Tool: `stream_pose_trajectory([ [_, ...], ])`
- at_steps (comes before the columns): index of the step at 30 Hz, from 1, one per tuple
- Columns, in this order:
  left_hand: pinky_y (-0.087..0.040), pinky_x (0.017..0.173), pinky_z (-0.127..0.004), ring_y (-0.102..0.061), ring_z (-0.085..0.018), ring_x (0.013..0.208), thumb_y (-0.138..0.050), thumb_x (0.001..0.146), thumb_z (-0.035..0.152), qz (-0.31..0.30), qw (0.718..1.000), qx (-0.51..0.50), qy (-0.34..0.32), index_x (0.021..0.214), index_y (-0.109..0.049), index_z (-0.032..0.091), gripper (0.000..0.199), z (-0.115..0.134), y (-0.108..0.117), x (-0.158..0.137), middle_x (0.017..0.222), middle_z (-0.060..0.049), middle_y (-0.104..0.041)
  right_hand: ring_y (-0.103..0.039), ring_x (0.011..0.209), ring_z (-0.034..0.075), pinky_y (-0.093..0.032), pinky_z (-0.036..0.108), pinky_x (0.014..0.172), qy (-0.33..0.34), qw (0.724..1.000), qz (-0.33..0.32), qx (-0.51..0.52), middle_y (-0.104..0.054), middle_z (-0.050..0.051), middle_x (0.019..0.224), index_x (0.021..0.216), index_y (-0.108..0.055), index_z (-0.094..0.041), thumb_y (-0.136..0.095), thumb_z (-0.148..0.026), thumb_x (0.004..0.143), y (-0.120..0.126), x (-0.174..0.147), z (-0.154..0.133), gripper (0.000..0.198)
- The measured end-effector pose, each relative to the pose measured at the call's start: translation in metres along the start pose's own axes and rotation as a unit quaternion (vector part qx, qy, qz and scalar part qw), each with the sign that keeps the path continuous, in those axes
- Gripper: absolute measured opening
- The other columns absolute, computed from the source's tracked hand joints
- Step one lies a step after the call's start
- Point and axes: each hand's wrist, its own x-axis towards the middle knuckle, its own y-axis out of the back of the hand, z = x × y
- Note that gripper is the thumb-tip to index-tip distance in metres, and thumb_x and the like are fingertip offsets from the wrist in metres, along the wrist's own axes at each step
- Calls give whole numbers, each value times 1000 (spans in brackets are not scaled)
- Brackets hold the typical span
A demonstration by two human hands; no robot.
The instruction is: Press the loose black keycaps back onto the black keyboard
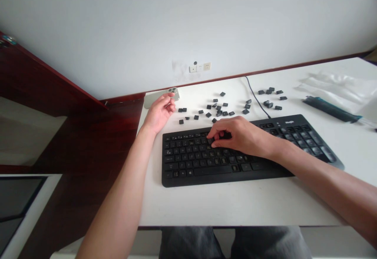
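A black keyboard (203, 170) lies on the white table, with some key positions bare of their caps. My right hand (238, 133) reaches over its upper middle part, thumb and forefinger closed about a small dark keycap (210, 140) at the upper rows. The hand partly covers that keycap and the keys beneath it. My left hand (160, 113) rests palm up past the keyboard's upper left corner, fingers loosely curled and apart, with nothing seen in it. Right behind it is a phone (150, 99) lying with its camera lenses up. Several loose black keycaps (218, 108) are scattered behind the keyboard.
More loose keycaps (269, 90) lie to the right of the keyboard's cable (255, 96). Clear plastic wrapping (332, 86) and a dark, long packet (332, 109) are at the table's right. The wall with sockets (200, 67) stands behind the table (235, 206).
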Motion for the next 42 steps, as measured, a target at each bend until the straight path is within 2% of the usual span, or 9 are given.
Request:
stream_pose_trajectory([
  [6, -51, 68, -22, -55, -9, 67, -78, 86, 21, 8, 1000, 11, 2, 97, -76, 19, 11, 0, 0, 1, 80, -1, -62, -72, 78, 18, -54, 28, 68, 0, 1000, -5, -7, -79, 3, 92, 100, -80, -22, -79, -25, 89, 0, 0, 1, 11],
  [13, -51, 67, -22, -55, -9, 67, -78, 85, 21, 2, 1000, 11, 0, 98, -77, 18, 13, 1, 1, 1, 80, -2, -62, -74, 86, 19, -57, 30, 74, 32, 999, -20, -18, -81, 5, 105, 111, -80, -23, -73, -24, 95, 1, -2, 1, 18],
  [20, -51, 68, -22, -55, -9, 67, -78, 86, 22, 10, 1000, 16, 3, 98, -76, 19, 13, 0, 0, 0, 80, -1, -62, -75, 87, 19, -57, 30, 74, 45, 999, -22, -17, -80, 5, 109, 115, -80, -25, -70, -23, 96, 1, -2, 1, 21],
  [26, -51, 67, -22, -55, -9, 67, -79, 86, 22, 5, 1000, 16, -1, 97, -76, 19, 12, 0, 1, 1, 80, -1, -62, -73, 86, 18, -55, 28, 75, 59, 997, -30, -27, -79, 5, 109, 122, -79, -24, -63, -19, 98, 2, -4, 0, 29],
  [30, -51, 66, -22, -55, -9, 67, -78, 86, 22, 9, 1000, 19, 1, 97, -76, 19, 12, 0, 0, 1, 80, -2, -62, -70, 80, 17, -54, 28, 70, 37, 998, -26, -40, -77, 4, 99, 128, -75, -22, -70, -21, 93, 5, -5, -4, 36],
  [34, -51, 68, -23, -55, -9, 67, -79, 85, 22, 6, 1000, 18, 3, 98, -76, 19, 14, 1, 0, 1, 81, -1, -62, -65, 72, 16, -51, 27, 64, -6, 998, -9, -55, -73, 3, 88, 113, -77, -19, -80, -35, 90, 3, -3, -7, 28],
  [39, -51, 68, -22, -55, -9, 67, -79, 84, 22, 7, 1000, 14, 3, 98, -76, 18, 15, 1, 0, 1, 81, -1, -61, -64, 70, 16, -49, 28, 65, 7, 998, 9, -68, -73, 2, 83, 101, -78, -21, -76, -27, 92, -2, -2, -6, 11],
  [42, -51, 68, -21, -54, -8, 68, -80, 83, 21, -1, 1000, 5, 1, 99, -77, 16, 17, 1, 0, 1, 81, -1, -61, -69, 77, 17, -52, 29, 68, 25, 998, 9, -55, -76, 4, 92, 103, -79, -22, -73, -22, 93, -2, -3, -6, 12],
])
